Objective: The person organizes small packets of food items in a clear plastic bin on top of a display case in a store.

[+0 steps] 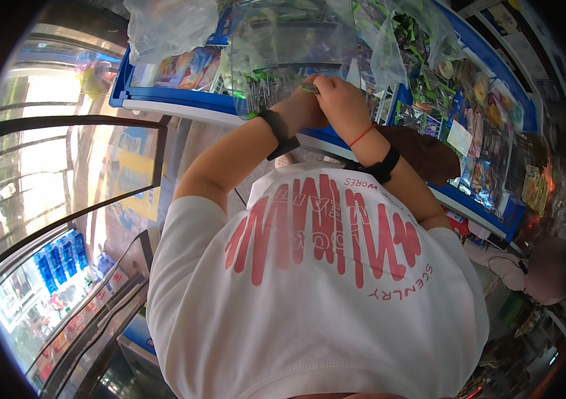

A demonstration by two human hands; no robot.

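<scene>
My left hand and my right hand meet above the near edge of a chest freezer. A small packet with a green end shows at the right hand's fingertips, which pinch it. The left hand lies against it from the other side, its fingers mostly hidden. Just beyond them stands a clear plastic bin on the freezer. Small clear packets with green tops lie in the bin's near left part, beside my left wrist.
Left, the freezer's blue rim borders bagged frozen goods. Clear plastic bags lie at its back. More packets fill the right side, near a brown cloth-like item. A person is at far right. Glass door panels stand left.
</scene>
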